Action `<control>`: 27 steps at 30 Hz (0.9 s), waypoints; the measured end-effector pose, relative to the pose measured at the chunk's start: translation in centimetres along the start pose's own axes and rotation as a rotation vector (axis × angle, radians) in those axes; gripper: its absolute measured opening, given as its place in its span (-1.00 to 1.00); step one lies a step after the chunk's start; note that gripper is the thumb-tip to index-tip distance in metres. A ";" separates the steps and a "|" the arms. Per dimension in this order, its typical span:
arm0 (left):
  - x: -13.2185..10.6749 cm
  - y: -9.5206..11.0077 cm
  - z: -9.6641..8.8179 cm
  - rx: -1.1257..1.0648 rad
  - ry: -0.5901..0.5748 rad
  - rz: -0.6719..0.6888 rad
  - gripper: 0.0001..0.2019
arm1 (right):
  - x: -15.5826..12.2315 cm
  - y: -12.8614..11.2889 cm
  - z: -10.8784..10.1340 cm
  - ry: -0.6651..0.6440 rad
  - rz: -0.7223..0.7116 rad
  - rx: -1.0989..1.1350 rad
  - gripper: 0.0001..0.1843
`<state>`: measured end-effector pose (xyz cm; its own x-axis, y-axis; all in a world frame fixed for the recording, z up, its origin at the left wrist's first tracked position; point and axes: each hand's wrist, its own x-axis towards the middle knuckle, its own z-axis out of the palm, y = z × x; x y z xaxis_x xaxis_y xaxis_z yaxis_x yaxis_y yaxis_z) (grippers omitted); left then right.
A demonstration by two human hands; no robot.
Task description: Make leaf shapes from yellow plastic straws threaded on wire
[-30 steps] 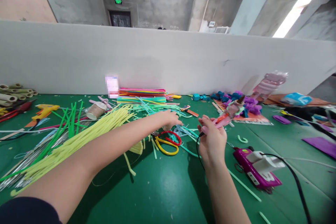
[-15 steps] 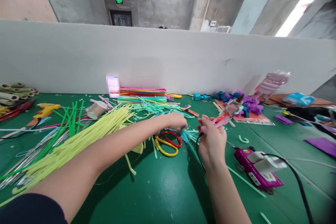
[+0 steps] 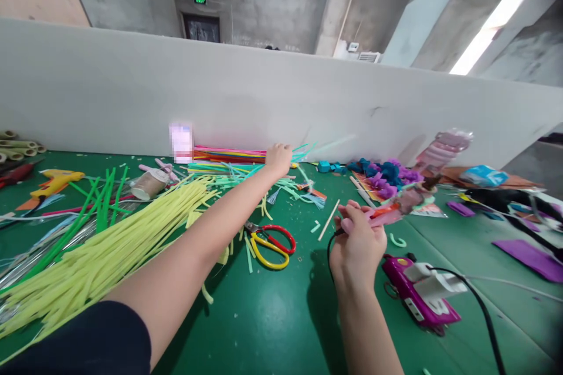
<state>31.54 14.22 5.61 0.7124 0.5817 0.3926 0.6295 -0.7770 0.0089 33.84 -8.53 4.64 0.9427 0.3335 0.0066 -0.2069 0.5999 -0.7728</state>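
Observation:
My left hand (image 3: 279, 158) reaches to the back of the table, over the piled craft stems, its fingers closed. Teal and pale green pipe cleaners (image 3: 305, 152) stick out from it to the right, some smeared by motion. In my right hand (image 3: 358, 246) is a pink hot glue gun (image 3: 398, 204), gripped by the handle, its nozzle pointing away to the right and its black cord hanging below. Between my arms lie scissors (image 3: 270, 249) with one red and one yellow handle loop.
Yellow pipe cleaners (image 3: 127, 246) fill the left side, with a yellow glue gun (image 3: 55, 183) and a tape roll (image 3: 149, 183) behind. A magenta power strip (image 3: 417, 293) sits at right. Purple and blue fuzzy pieces (image 3: 387, 179) and a pink bottle (image 3: 444, 149) stand farther back.
My left hand has moved from beside the scissors to the back pile, and the teal strands have gone with it. My right hand still holds the pink glue gun.

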 end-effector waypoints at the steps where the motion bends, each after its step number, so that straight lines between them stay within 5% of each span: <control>1: 0.0 0.3 0.5 0.001 -0.006 0.001 -0.34 | 0.1 -0.1 -0.1 0.011 -0.020 0.003 -0.73; 4: -0.8 1.9 2.3 -0.010 -0.053 0.114 -0.18 | 0.3 -0.4 -0.3 0.038 -0.060 -0.002 -0.76; 8: -2.9 4.0 4.3 -0.071 -0.314 0.465 -0.14 | 0.6 -0.6 -0.4 0.084 -0.053 0.001 -0.75; 13: -6.1 7.3 5.5 -0.132 -0.205 0.390 -0.10 | 0.9 -0.6 -0.6 0.085 -0.025 0.008 -0.73; 16: -7.6 9.0 5.7 -0.047 -0.167 0.433 -0.37 | 1.0 -0.5 -0.7 0.064 -0.025 -0.016 -0.72; 20: -7.7 8.4 5.5 -0.024 -0.185 0.482 -0.74 | 1.0 -0.6 -0.7 0.057 -0.011 -0.019 -0.73; 27: -5.5 5.3 5.8 0.051 -0.223 0.394 -0.73 | 0.2 -0.6 -0.1 0.036 0.005 -0.035 -0.75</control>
<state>32.77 8.34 -1.85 0.9467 0.2858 0.1487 0.3072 -0.9399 -0.1492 34.22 -8.87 5.05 0.9506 0.3098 -0.0192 -0.2026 0.5724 -0.7946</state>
